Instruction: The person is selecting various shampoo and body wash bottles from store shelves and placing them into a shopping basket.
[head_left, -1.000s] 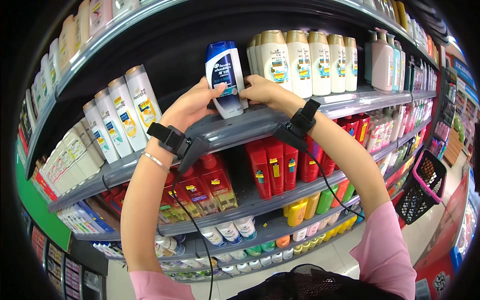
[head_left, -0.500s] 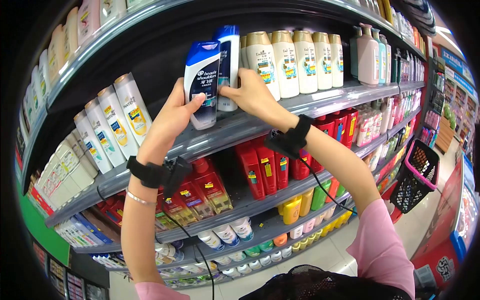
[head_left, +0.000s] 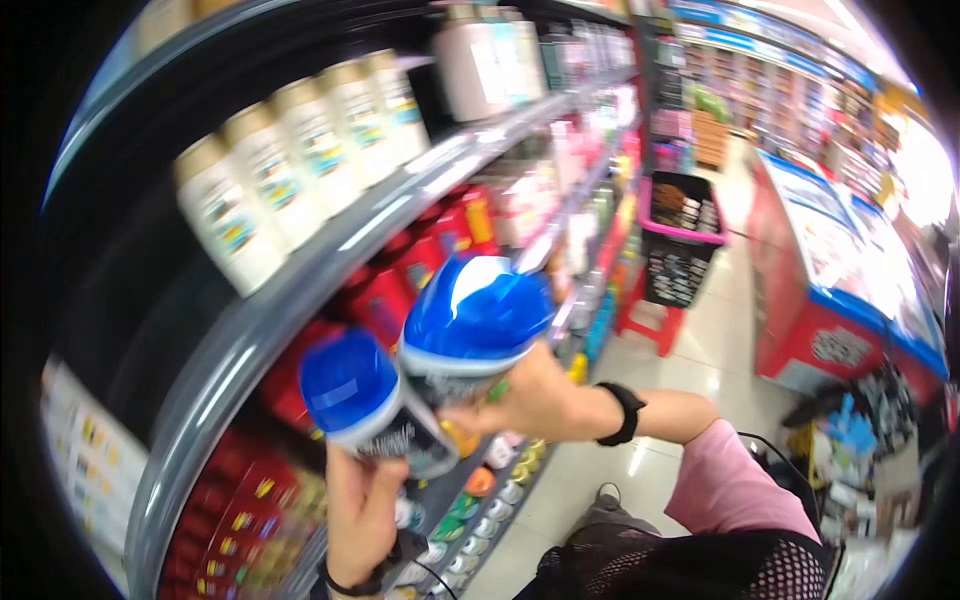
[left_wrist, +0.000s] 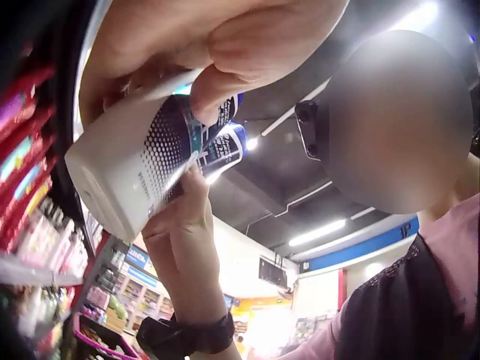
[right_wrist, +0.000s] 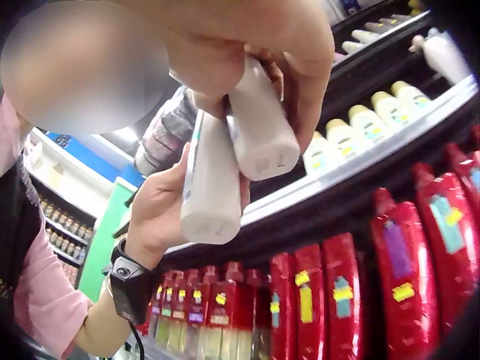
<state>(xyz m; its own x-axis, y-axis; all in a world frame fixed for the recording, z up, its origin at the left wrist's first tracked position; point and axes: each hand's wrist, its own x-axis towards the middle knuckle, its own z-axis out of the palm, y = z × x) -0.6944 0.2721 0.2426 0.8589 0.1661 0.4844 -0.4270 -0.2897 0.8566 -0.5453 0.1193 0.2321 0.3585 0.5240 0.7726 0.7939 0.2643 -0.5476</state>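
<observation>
Two white shampoo bottles with blue caps are held side by side in front of the shelf. My left hand (head_left: 362, 515) grips the left bottle (head_left: 350, 385), its thumb across the dark label. My right hand (head_left: 535, 400) grips the other bottle (head_left: 475, 310), which looks larger and nearer in the head view. Seen from below in the right wrist view, the white base of the left bottle (right_wrist: 211, 202) sits right beside that of the right bottle (right_wrist: 262, 135). The left wrist view shows the left bottle's dotted label (left_wrist: 165, 146) up close.
Gold-capped bottles (head_left: 320, 140) line the shelf (head_left: 390, 215) at left, with red bottles (right_wrist: 409, 270) below. A black basket with a pink rim (head_left: 685, 235) rests on a red stool (head_left: 655, 325) in the aisle. A red-and-blue chest freezer (head_left: 810, 310) stands at right.
Both bottles have come off the shelf, drawn down and toward the body. The head view has swung right toward the aisle, and each hand keeps its bottle.
</observation>
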